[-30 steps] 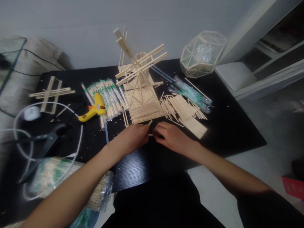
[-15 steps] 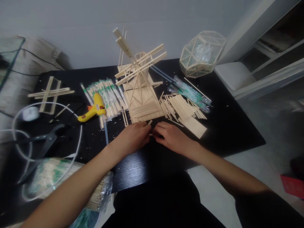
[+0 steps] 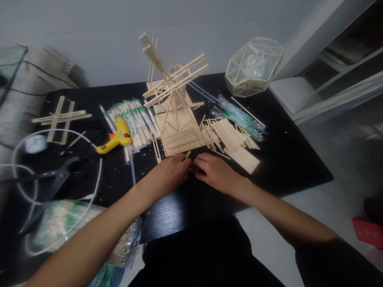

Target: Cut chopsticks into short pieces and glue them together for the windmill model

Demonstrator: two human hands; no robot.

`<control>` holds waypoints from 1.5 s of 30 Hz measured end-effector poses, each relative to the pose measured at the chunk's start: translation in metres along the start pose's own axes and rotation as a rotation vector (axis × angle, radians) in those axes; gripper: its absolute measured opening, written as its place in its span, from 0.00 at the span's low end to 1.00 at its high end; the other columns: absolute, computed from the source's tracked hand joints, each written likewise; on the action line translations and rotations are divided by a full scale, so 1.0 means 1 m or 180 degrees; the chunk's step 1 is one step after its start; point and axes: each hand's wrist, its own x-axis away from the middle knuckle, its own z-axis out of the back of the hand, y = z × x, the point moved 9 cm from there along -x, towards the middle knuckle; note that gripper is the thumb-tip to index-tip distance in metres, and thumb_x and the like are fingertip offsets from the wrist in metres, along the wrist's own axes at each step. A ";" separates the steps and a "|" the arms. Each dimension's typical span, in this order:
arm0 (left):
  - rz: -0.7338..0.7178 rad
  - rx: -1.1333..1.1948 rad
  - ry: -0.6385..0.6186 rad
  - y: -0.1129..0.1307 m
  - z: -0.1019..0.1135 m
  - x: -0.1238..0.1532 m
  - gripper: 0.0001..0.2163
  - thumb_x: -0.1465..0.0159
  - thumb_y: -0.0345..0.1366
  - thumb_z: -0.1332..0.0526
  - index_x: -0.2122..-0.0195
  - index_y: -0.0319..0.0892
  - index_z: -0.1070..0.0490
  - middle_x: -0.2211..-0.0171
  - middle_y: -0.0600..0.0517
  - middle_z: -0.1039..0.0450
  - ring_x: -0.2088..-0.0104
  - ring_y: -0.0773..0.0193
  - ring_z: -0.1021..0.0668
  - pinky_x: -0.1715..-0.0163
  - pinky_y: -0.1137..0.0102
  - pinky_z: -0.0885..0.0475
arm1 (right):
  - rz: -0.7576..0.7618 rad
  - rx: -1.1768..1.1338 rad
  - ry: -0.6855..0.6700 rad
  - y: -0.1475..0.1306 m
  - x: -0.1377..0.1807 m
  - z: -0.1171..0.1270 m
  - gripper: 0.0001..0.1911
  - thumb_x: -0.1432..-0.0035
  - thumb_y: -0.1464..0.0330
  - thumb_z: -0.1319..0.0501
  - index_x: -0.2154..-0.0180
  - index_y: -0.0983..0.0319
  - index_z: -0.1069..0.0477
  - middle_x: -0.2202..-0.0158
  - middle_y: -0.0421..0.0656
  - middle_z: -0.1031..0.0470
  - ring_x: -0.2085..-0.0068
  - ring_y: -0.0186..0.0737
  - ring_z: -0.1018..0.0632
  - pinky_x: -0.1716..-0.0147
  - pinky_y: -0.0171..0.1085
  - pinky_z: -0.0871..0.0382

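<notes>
My left hand (image 3: pixel 171 170) and my right hand (image 3: pixel 211 169) meet at the table's front, fingers closed and nearly touching. A short pale wooden stick (image 3: pixel 188 154) pokes up by the left fingertips. A sliver of pale wood shows between both hands; the fingers cover most of it. Just beyond them stands a model windmill (image 3: pixel 176 93) of thin sticks, its crossed blades tilted, on a slatted base (image 3: pixel 169 148). To its right lie loose cut sticks (image 3: pixel 209 133) and flat stick panels (image 3: pixel 241 158).
Left of the model, a yellow glue gun (image 3: pixel 119 137) rests on wrapped chopsticks (image 3: pixel 139 123). Pliers (image 3: pixel 64 173), a white looped tube (image 3: pixel 100 171) and a bagged stick bundle (image 3: pixel 68 223) crowd the left. A faceted stick-framed polyhedron (image 3: pixel 254 67) stands at the back right of the black table (image 3: pixel 287 159).
The view has shifted slightly. Both hands stay together at the same spot, and the gap between their fingertips looks a little narrower.
</notes>
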 end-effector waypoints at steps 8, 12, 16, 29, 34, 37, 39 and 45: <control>-0.0015 0.0018 -0.0072 0.005 0.004 -0.001 0.04 0.32 0.25 0.41 0.63 0.37 0.29 0.62 0.47 0.27 0.64 0.60 0.22 0.63 0.66 0.28 | 0.0002 0.0054 0.0004 0.000 0.000 0.000 0.04 0.36 0.77 0.37 0.64 0.65 0.28 0.64 0.45 0.26 0.61 0.42 0.26 0.60 0.40 0.31; 0.0001 0.0029 -0.0115 0.004 0.004 -0.001 0.04 0.31 0.25 0.42 0.62 0.37 0.29 0.62 0.47 0.27 0.64 0.59 0.22 0.64 0.66 0.27 | -0.0017 0.0053 0.0011 0.000 0.000 0.000 0.04 0.36 0.77 0.37 0.65 0.64 0.28 0.64 0.45 0.26 0.61 0.42 0.26 0.60 0.40 0.32; -0.0024 0.0079 -0.0035 0.004 0.006 -0.002 0.05 0.31 0.25 0.43 0.63 0.37 0.29 0.63 0.47 0.27 0.65 0.60 0.22 0.65 0.66 0.27 | -0.0010 0.0060 0.0028 0.000 0.000 0.000 0.05 0.36 0.77 0.38 0.65 0.63 0.28 0.64 0.44 0.26 0.61 0.41 0.26 0.60 0.40 0.32; -0.0123 0.0233 0.0163 0.003 0.006 0.001 0.08 0.33 0.21 0.45 0.64 0.37 0.29 0.65 0.48 0.27 0.68 0.63 0.24 0.67 0.69 0.30 | -0.0034 0.0034 0.0013 0.001 0.001 0.001 0.04 0.35 0.76 0.38 0.64 0.64 0.27 0.63 0.46 0.25 0.61 0.43 0.25 0.60 0.41 0.30; -0.0102 0.0181 0.0142 0.003 0.007 0.000 0.07 0.33 0.22 0.44 0.64 0.37 0.28 0.65 0.48 0.27 0.67 0.62 0.24 0.67 0.68 0.30 | -0.0013 0.0065 0.0005 0.000 0.000 -0.001 0.03 0.35 0.76 0.38 0.64 0.65 0.27 0.63 0.46 0.25 0.60 0.43 0.25 0.59 0.41 0.30; -0.0075 0.0200 0.0123 0.002 0.005 0.000 0.07 0.32 0.22 0.45 0.63 0.38 0.29 0.65 0.48 0.27 0.67 0.62 0.23 0.66 0.68 0.29 | -0.0023 0.0044 0.0023 0.000 0.000 0.000 0.04 0.35 0.76 0.38 0.64 0.64 0.27 0.64 0.45 0.25 0.61 0.43 0.25 0.60 0.41 0.31; -0.0069 0.0195 0.0126 0.002 0.005 0.000 0.07 0.32 0.22 0.45 0.64 0.38 0.29 0.65 0.48 0.27 0.67 0.61 0.23 0.66 0.67 0.29 | -0.0024 0.0014 0.0041 0.000 0.000 0.001 0.04 0.35 0.76 0.38 0.64 0.63 0.27 0.63 0.45 0.25 0.60 0.43 0.25 0.59 0.41 0.31; -0.0089 0.0179 0.0158 0.001 0.004 0.000 0.08 0.33 0.22 0.45 0.63 0.37 0.29 0.65 0.48 0.28 0.68 0.61 0.24 0.68 0.67 0.30 | -0.0030 0.0028 0.0020 0.000 0.001 0.001 0.04 0.36 0.76 0.38 0.64 0.63 0.27 0.63 0.45 0.25 0.60 0.43 0.25 0.59 0.41 0.30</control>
